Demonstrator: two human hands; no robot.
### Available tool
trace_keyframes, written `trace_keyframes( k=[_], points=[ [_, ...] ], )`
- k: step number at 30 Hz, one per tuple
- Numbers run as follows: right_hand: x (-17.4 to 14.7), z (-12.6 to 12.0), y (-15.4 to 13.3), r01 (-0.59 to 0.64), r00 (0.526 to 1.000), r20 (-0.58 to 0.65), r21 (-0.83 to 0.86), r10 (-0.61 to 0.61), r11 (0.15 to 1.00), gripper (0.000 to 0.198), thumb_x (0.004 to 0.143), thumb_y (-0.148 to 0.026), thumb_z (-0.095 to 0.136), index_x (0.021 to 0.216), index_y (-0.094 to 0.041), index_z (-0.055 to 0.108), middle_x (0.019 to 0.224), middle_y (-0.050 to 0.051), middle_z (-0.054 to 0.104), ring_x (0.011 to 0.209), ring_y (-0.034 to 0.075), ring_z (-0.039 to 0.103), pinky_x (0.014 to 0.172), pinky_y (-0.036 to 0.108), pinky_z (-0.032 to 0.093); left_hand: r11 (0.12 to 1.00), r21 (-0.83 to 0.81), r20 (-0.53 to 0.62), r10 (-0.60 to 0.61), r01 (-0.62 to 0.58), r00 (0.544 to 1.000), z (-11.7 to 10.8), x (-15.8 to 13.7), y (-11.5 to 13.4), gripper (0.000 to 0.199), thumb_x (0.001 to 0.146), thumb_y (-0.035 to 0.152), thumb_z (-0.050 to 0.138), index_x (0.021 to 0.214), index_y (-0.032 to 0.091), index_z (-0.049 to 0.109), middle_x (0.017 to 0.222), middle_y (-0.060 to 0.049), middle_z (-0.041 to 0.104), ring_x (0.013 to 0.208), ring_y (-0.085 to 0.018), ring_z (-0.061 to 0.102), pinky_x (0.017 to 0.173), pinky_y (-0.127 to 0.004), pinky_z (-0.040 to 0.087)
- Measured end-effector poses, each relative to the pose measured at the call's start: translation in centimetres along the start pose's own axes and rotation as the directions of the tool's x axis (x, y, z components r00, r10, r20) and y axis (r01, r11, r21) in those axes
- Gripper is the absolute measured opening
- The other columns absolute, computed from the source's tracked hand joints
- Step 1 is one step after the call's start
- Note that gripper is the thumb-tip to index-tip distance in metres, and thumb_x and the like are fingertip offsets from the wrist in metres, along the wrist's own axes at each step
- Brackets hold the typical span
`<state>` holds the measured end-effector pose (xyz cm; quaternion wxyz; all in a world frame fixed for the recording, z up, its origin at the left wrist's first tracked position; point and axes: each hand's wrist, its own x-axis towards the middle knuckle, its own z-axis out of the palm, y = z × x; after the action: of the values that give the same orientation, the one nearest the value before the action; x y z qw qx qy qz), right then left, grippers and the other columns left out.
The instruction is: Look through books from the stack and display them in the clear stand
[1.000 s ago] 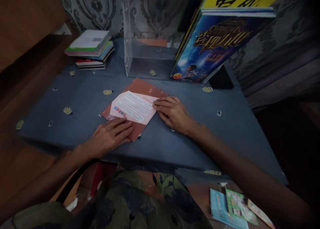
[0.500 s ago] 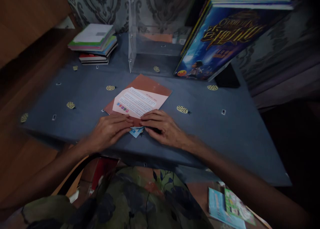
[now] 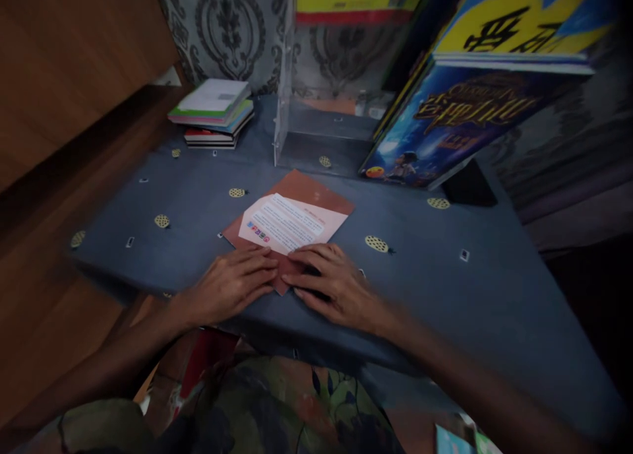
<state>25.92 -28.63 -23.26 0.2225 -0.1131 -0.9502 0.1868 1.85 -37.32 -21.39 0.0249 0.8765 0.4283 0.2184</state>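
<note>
A brown sheet of paper (image 3: 312, 189) with a pale pink printed panel lies turned on the dark blue tablecloth, one corner pointing toward me. My left hand (image 3: 236, 281) is closed on its near left edge, fingers pressed together over the paper. On the near right edge, my right hand (image 3: 332, 279) is closed too, its fingers bent and its thumb low beside the near corner. That corner shows brown between my two hands. My fingers cover parts of both near edges.
A small stack of books (image 3: 215, 111) stands at the back left. Behind the paper is a clear acrylic stand (image 3: 279, 121). Large upright books (image 3: 459, 124) rise at the back right, beside a flat black object (image 3: 472, 183). The table's near edge runs below my wrists.
The near corner showed a blue underside before; now it shows brown and lies flatter. My hands remain at the near edges. The whole view has shifted, with things lower and farther right.
</note>
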Motion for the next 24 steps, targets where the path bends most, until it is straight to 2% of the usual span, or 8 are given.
trace_keyframes(
  k=[4, 9, 11, 14, 18, 22, 24],
  points=[
    [0.0, 0.0, 0.0, 0.009, 1.000, 0.007, -0.011, -0.009, 1.000, 0.025, 0.096, -0.025, 0.056, 0.114, -0.023, 0.072, 0.123, 0.012, 0.066, 0.120, 0.028, 0.054, 0.096, 0.049, 0.046, 1.000, -0.007, 0.024, -0.027, 0.027, 0.999, -0.3, 0.0, -1.5, 0.025, 0.101, 0.029, 0.052, 0.111, 0.018, 0.071, 0.119, -0.007, 0.073, 0.114, -0.019, 0.067, 0.102, -0.037, 0.054],
    [0.0, -0.3, -0.1, -0.010, 1.000, 0.006, 0.028, 0.010, 1.000, 0.025, 0.096, -0.026, 0.057, 0.116, -0.025, 0.071, 0.125, 0.011, 0.064, 0.120, 0.026, 0.054, 0.097, 0.049, 0.045, 0.965, 0.138, -0.029, -0.223, 0.225, 0.974, -0.3, 0.3, -5.0, 0.031, 0.102, 0.032, 0.048, 0.122, 0.018, 0.066, 0.129, -0.010, 0.068, 0.118, -0.022, 0.064, 0.101, -0.042, 0.054],
    [0.1, -0.5, -0.2, -0.038, 0.999, 0.008, 0.045, 0.038, 0.998, 0.023, 0.096, -0.025, 0.057, 0.114, -0.025, 0.073, 0.124, 0.010, 0.065, 0.119, 0.026, 0.054, 0.097, 0.048, 0.045, 0.956, 0.151, -0.002, -0.253, 0.251, 0.967, -0.2, 0.7, -6.0, 0.033, 0.101, 0.033, 0.048, 0.125, 0.017, 0.064, 0.131, -0.010, 0.066, 0.118, -0.023, 0.064, 0.100, -0.042, 0.054],
    [0.1, -0.6, -0.3, -0.062, 0.998, 0.011, 0.059, 0.061, 0.996, 0.022, 0.095, -0.026, 0.059, 0.112, -0.026, 0.074, 0.122, 0.009, 0.066, 0.117, 0.025, 0.055, 0.097, 0.047, 0.045, 0.953, 0.189, 0.046, -0.248, 0.236, 0.968, 0.1, 2.3, -7.3, 0.034, 0.100, 0.032, 0.049, 0.125, 0.013, 0.064, 0.131, -0.013, 0.066, 0.119, -0.026, 0.063, 0.100, -0.043, 0.053],
    [0.2, -0.5, -0.3, -0.060, 0.998, 0.007, 0.072, 0.059, 0.996, 0.021, 0.095, -0.026, 0.061, 0.111, -0.026, 0.074, 0.121, 0.008, 0.066, 0.117, 0.025, 0.055, 0.099, 0.047, 0.045, 0.948, 0.206, 0.091, -0.265, 0.242, 0.960, 0.6, 6.0, -8.8, 0.033, 0.098, 0.026, 0.048, 0.125, 0.012, 0.063, 0.130, -0.014, 0.065, 0.117, -0.026, 0.062, 0.100, -0.041, 0.051],
    [0.3, -0.5, -0.5, -0.088, 0.996, -0.004, 0.076, 0.088, 0.993, 0.021, 0.096, -0.027, 0.060, 0.113, -0.026, 0.072, 0.119, 0.007, 0.068, 0.115, 0.023, 0.056, 0.099, 0.044, 0.045, 0.932, 0.234, 0.056, -0.296, 0.276, 0.954, 1.5, 8.8, -9.5, 0.032, 0.096, 0.020, 0.047, 0.122, 0.016, 0.064, 0.118, -0.012, 0.067, 0.109, -0.024, 0.063, 0.096, -0.039, 0.051],
    [0.3, -0.6, -0.4, -0.113, 0.993, -0.024, 0.064, 0.115, 0.991, 0.021, 0.098, -0.027, 0.057, 0.114, -0.024, 0.071, 0.110, 0.007, 0.071, 0.107, 0.022, 0.059, 0.096, 0.042, 0.046, 0.923, 0.237, 0.031, -0.319, 0.303, 0.947, 2.0, 9.3, -9.3, 0.030, 0.095, 0.020, 0.047, 0.119, 0.017, 0.065, 0.107, -0.010, 0.068, 0.101, -0.023, 0.063, 0.092, -0.038, 0.051]
  ],
)
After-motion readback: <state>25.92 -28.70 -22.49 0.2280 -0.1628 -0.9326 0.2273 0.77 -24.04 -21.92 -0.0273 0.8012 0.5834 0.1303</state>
